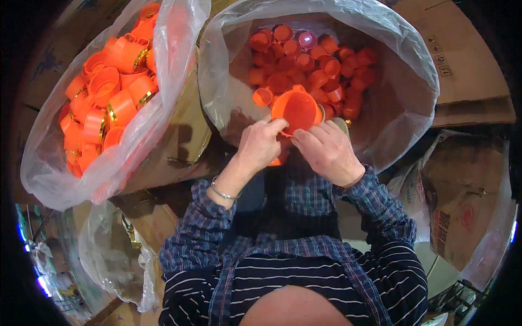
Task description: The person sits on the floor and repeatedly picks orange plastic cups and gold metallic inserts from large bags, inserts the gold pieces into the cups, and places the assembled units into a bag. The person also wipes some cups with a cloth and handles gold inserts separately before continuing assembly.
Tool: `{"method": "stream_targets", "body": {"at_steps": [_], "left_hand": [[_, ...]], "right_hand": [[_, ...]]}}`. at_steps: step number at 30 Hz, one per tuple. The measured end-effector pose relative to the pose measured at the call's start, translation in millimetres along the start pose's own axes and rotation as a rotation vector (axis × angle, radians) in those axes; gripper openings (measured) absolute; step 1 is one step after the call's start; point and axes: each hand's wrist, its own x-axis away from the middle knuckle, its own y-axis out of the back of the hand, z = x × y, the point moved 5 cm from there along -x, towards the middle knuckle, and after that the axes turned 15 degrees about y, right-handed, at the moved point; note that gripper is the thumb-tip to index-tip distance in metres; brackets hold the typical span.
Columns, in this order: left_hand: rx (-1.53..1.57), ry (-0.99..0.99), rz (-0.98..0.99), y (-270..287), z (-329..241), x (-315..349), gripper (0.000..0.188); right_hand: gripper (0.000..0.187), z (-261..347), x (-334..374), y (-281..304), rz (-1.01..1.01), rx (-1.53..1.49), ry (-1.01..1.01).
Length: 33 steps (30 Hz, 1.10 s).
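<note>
Both my hands are closed on an orange plastic cup [297, 110], its wide mouth facing up toward me. My left hand [258, 142] pinches the rim at the near left. At the near right, the fingers of my right hand [328, 151] press on the same rim. A bit of gold shows at the cup's right side, partly behind my right fingers. Below the cup, between my hands, a small orange piece [276, 161] peeks out; its kind is hidden. Just beyond lie many loose orange cups [318, 79] in a large carton lined with a clear plastic bag [399, 60].
To the left, another clear bag [41, 179] is filled with orange cups with gold bands [109, 89]. Cardboard boxes [462, 201] stand at the right. A crumpled clear bag [111, 255] lies at the lower left, over cardboard. The bag rims stand up around both piles.
</note>
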Motion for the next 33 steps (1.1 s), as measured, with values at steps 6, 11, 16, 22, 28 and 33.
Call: {"method": "stream_targets", "body": {"at_steps": [6, 11, 16, 22, 28, 33], "left_hand": [[1.102, 0.029, 0.226, 15.0, 33.5, 44.8, 0.056], [1.023, -0.094, 0.210, 20.7, 52.1, 67.7, 0.052], [0.867, -0.091, 0.239, 26.2, 31.2, 69.4, 0.048], [0.668, -0.144, 0.153, 28.6, -4.1, 93.4, 0.035], [0.812, -0.201, 0.335, 13.2, -0.1, 107.4, 0.043], [1.416, 0.234, 0.036, 9.0, 38.3, 85.8, 0.050]], "right_hand": [[0.014, -15.0, 63.9, 47.2, -0.733, -0.574, -0.789], [0.020, -27.9, 78.4, 56.1, -0.951, -0.762, -0.796], [0.026, 8.4, 31.4, 83.3, -0.881, -0.796, -0.579], [0.024, 72.2, -22.8, 29.3, -0.212, -0.429, -0.078], [0.032, 15.6, 39.5, -16.8, -0.523, -1.244, -0.676], [0.033, -77.5, 98.2, -12.3, -0.969, -0.901, -0.994]]}}
